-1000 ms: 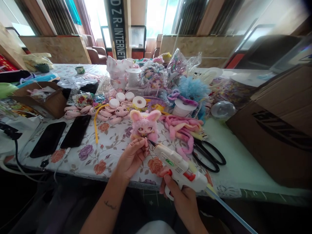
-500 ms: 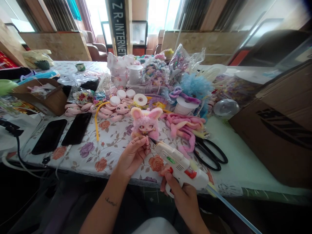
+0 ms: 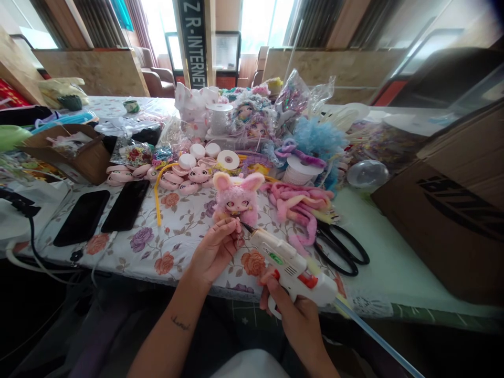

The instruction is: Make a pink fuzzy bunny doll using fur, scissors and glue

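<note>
My right hand [image 3: 289, 302] is wrapped round the handle of a white hot glue gun [image 3: 289, 262], with a long clear glue stick [image 3: 378, 333] sticking out of its back end. The gun's dark nozzle points left, close to the fingertips of my left hand [image 3: 216, 247]. Those fingers pinch a small pink piece [image 3: 238, 227], too small to name; whether the nozzle touches it I cannot tell. Just beyond sits a fluffy pink doll [image 3: 236, 202] with upright ears, facing me.
Black scissors [image 3: 342, 249] lie to the right, beside pink fuzzy strips [image 3: 295, 202]. Two dark phones [image 3: 125, 206] lie at left. Pink doll faces [image 3: 200, 174], spools [image 3: 303, 170] and bagged trims crowd the back. A cardboard box [image 3: 444, 210] stands at far right.
The whole view has shifted very slightly. Both hands, the glue gun and the small pink piece keep nearly the same positions.
</note>
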A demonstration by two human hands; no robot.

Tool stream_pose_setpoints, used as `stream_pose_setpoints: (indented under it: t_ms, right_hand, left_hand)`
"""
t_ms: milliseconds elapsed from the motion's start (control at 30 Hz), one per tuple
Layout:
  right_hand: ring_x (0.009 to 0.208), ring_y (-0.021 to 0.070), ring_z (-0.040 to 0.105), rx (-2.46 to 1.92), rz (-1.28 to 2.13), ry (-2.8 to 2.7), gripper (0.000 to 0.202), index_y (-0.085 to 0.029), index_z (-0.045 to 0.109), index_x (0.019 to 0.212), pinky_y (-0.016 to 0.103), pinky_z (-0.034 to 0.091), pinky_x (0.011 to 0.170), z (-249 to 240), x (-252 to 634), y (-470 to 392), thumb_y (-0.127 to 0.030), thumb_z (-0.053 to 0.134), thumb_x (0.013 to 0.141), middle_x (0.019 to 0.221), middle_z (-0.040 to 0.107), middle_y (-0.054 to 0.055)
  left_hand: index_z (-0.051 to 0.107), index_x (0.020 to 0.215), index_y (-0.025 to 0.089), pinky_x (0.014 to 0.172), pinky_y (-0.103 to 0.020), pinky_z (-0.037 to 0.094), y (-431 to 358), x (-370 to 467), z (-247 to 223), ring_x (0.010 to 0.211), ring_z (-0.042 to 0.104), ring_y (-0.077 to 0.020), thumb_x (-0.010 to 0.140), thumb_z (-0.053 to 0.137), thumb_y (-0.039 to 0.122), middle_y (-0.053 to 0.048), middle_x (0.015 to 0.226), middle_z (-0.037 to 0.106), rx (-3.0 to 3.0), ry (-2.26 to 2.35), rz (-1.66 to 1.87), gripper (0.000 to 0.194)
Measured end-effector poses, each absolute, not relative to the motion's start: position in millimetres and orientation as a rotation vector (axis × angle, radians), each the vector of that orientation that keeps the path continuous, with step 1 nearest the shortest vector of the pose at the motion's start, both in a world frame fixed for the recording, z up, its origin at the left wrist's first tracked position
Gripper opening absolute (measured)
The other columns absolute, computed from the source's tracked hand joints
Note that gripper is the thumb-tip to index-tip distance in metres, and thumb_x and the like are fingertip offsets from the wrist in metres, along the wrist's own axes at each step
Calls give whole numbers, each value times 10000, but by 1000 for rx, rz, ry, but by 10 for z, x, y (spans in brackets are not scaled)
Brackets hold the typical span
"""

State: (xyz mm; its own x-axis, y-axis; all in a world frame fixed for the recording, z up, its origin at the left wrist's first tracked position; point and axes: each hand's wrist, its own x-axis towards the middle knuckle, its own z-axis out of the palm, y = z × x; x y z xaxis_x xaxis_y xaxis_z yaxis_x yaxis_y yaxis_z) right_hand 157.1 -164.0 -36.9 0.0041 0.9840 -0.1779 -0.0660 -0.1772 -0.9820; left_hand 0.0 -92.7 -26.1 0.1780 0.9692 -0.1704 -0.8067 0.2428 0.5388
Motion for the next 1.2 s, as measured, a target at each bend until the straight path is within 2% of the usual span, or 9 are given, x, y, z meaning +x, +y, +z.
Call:
stream_pose_setpoints:
  t_ms: [633, 1200]
  right_hand:
    - [472, 107, 436, -1298, 1379, -1129, 353, -178, 578, 710, 243, 370, 479, -406, 1605, -1652, -513, 606, 817, 516, 552, -6]
    - [474, 122, 435, -1318, 1396, -1138, 342, -188, 574, 730, 261, 373, 489, -323, 1597, -1658, -518, 606, 811, 514, 541, -13]
  left_hand:
    - [687, 824, 113, 561, -158, 502, -928, -16, -291, 638, 588, -62, 736, 757, 161, 4, 704, 623, 303, 492, 1303, 123]
    - [661, 824, 117, 555, -146, 499, -934, -15, -252, 609, 599, -61, 720, 750, 154, 9, 677, 626, 256, 518, 1300, 142]
